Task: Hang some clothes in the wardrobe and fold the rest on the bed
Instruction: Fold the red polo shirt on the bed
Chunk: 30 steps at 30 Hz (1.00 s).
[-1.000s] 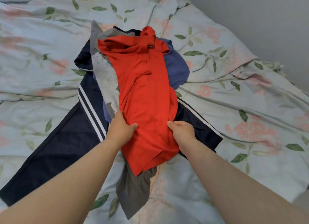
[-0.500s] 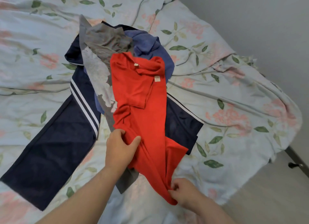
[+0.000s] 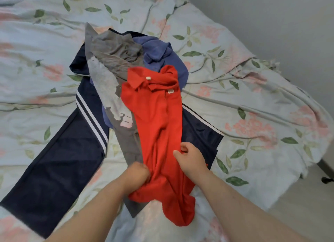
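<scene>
Red polo shirt lies lengthwise on top of the clothes pile on the bed, collar away from the person. The left hand bunches its lower left edge in a fist; the right hand pinches the right edge, slightly higher up.

1. Single head view, worn on the person, looking forward and steeply down onto the bed.
2. Close range: both forearms enter from the bottom edge, left hand and right hand sit low-centre.
3. Wide-angle lens (bed edges bow visibly); beyond the grip the frame reaches the far bedding, right of it the wall and a floor strip.
4. No second view, so nothing is shared.
</scene>
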Each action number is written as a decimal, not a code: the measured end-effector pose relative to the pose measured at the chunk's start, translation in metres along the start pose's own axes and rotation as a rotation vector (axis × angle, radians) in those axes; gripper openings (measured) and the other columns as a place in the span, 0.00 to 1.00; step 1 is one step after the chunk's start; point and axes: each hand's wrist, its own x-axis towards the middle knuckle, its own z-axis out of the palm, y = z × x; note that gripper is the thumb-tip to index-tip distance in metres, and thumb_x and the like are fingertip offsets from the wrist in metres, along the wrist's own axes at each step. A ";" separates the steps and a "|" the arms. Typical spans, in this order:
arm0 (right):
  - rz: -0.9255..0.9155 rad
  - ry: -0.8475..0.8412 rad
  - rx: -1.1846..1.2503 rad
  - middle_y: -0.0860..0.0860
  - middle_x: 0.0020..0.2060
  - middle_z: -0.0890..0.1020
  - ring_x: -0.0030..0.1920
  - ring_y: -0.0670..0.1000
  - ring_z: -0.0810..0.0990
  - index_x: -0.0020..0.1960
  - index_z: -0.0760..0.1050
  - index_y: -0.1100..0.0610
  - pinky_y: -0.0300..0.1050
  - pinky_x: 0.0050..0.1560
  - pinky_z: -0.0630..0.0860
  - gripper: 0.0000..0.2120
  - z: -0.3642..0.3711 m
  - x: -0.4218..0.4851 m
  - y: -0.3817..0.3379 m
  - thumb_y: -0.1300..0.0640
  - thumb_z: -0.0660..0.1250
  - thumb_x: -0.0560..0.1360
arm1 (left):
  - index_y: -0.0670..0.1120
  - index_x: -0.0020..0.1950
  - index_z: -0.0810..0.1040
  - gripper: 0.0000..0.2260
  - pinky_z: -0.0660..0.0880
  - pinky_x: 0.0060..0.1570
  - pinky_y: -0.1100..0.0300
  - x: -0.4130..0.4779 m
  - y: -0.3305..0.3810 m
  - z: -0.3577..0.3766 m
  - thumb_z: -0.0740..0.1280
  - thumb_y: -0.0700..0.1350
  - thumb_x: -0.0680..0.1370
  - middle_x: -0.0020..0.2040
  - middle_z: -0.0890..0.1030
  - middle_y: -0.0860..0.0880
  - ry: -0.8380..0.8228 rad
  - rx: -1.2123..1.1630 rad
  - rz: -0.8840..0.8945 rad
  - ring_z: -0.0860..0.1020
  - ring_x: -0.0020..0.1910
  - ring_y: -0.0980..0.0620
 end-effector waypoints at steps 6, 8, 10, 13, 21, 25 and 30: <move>0.155 0.075 0.168 0.55 0.72 0.71 0.71 0.54 0.70 0.78 0.61 0.59 0.48 0.72 0.66 0.34 0.019 0.020 -0.010 0.49 0.69 0.77 | 0.37 0.68 0.74 0.17 0.68 0.33 0.63 -0.053 0.039 0.026 0.56 0.44 0.84 0.30 0.82 0.49 -1.174 0.130 -0.237 0.73 0.19 0.62; 0.127 0.038 0.157 0.56 0.56 0.82 0.56 0.52 0.80 0.70 0.72 0.61 0.46 0.60 0.73 0.25 0.022 0.021 -0.003 0.54 0.71 0.76 | 0.38 0.61 0.79 0.21 0.72 0.36 0.62 -0.053 0.030 0.030 0.61 0.53 0.79 0.38 0.85 0.52 -1.133 -0.080 -0.353 0.71 0.24 0.61; 0.077 -0.042 0.169 0.52 0.34 0.78 0.34 0.48 0.75 0.49 0.80 0.62 0.44 0.41 0.71 0.05 0.023 0.016 0.006 0.60 0.70 0.76 | 0.45 0.40 0.80 0.15 0.75 0.35 0.58 -0.041 0.014 0.017 0.65 0.56 0.68 0.38 0.81 0.49 -0.752 -0.418 -0.388 0.73 0.29 0.56; 0.090 -0.153 0.113 0.51 0.30 0.75 0.31 0.47 0.70 0.38 0.76 0.65 0.43 0.36 0.67 0.07 0.009 0.010 0.018 0.62 0.70 0.72 | 0.46 0.36 0.75 0.11 0.71 0.36 0.54 -0.017 -0.013 -0.017 0.69 0.52 0.72 0.33 0.78 0.53 0.140 -0.469 -0.501 0.77 0.34 0.53; -0.129 -0.557 -0.755 0.46 0.29 0.76 0.35 0.46 0.77 0.37 0.81 0.57 0.43 0.39 0.72 0.07 -0.049 -0.005 0.010 0.60 0.66 0.71 | 0.51 0.61 0.75 0.22 0.75 0.53 0.53 0.035 -0.044 -0.042 0.75 0.50 0.69 0.55 0.79 0.54 0.302 -0.395 -0.327 0.78 0.53 0.51; -0.267 -0.048 -0.550 0.46 0.55 0.79 0.59 0.50 0.75 0.59 0.78 0.47 0.46 0.60 0.72 0.15 -0.054 0.023 -0.005 0.55 0.69 0.72 | 0.51 0.56 0.77 0.16 0.78 0.52 0.47 0.048 -0.049 -0.044 0.74 0.53 0.71 0.50 0.82 0.52 0.255 -0.371 -0.378 0.80 0.49 0.49; -0.427 -0.156 -0.660 0.47 0.50 0.79 0.56 0.55 0.76 0.50 0.79 0.45 0.48 0.51 0.70 0.09 -0.035 0.046 -0.009 0.49 0.69 0.70 | 0.54 0.55 0.77 0.12 0.76 0.48 0.54 0.059 -0.044 -0.057 0.73 0.47 0.73 0.46 0.80 0.55 0.318 -0.486 -0.224 0.79 0.45 0.53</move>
